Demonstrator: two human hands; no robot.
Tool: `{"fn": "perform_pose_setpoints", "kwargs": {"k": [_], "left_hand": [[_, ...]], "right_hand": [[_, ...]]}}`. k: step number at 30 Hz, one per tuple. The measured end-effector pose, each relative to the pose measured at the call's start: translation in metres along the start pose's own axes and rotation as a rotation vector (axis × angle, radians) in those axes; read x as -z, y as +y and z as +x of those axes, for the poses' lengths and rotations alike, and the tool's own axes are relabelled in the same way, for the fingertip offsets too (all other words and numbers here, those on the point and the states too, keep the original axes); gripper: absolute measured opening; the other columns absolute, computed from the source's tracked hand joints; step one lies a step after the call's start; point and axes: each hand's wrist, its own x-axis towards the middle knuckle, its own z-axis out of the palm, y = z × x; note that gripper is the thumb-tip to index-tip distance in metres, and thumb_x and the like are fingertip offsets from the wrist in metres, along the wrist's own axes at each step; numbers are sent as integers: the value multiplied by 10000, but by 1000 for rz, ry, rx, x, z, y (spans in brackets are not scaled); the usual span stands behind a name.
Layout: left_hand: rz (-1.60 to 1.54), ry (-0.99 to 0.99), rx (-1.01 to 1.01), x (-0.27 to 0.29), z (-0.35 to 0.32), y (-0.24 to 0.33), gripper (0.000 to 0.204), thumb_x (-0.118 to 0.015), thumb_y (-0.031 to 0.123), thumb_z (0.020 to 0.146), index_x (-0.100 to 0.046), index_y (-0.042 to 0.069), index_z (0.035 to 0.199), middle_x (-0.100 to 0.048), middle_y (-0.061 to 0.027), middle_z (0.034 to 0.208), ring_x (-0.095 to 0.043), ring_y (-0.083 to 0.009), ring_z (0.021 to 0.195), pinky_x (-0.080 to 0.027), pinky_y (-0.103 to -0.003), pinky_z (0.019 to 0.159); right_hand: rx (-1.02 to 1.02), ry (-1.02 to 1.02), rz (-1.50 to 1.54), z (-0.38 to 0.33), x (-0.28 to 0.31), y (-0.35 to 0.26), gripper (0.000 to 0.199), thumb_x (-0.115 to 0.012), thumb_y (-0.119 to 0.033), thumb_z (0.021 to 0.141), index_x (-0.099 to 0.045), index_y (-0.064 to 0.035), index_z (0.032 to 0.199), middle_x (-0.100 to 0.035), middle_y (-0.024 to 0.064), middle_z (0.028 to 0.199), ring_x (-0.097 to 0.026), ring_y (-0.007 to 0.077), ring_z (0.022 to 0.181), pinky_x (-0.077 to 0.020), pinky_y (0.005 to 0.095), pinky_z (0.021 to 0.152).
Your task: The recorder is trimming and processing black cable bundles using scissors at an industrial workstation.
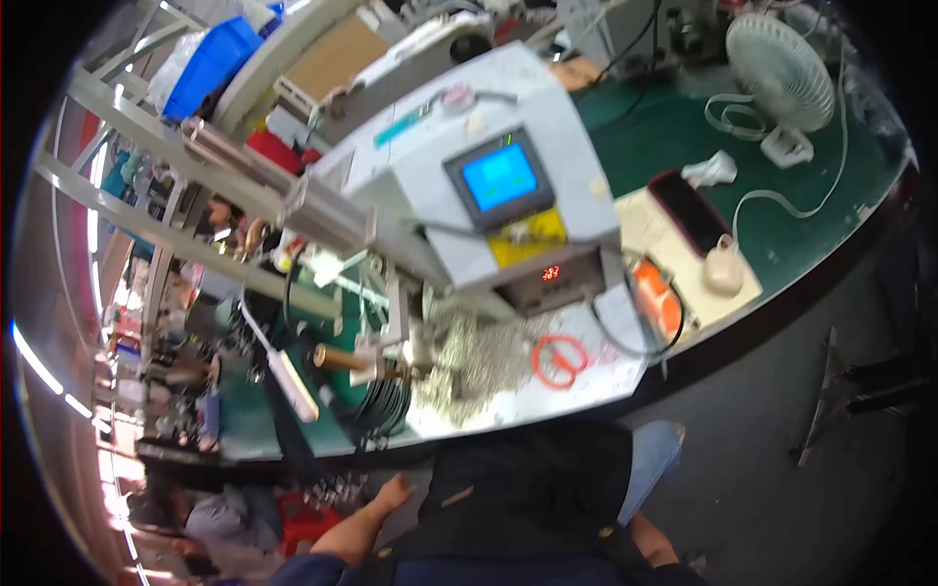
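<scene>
Fingers of the left hand [391, 491] hang loosely apart, holding nothing, just below the bench edge at six o'clock from the black cable bundle [383, 408], a glossy looped coil beside a heap of small silvery metal parts [469, 366].
</scene>
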Motion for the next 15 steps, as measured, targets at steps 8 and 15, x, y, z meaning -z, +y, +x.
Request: {"fn": "perform_pose_setpoints", "kwargs": {"k": [8,15], "left_hand": [[-882,252,389,-24,54,-9,396,-558,229,814,-500,30,1152,-556,-119,1031,-552,-258,909,-469,-403,729],[-76,413,-188,-99,121,-70,430,-375,89,877,-392,40,1304,-434,-201,1291,-383,-319,1223,-314,-336,1013]], "right_hand": [[202,276,-90,168,39,-64,242,-439,-198,897,-598,-19,937,-608,188,863,-603,255,720,-488,402,613],[-135,242,-554,139,33,-176,383,-465,-156,852,-492,62,1166,-559,243,1109,-544,360,1021,-447,440,825]]}}
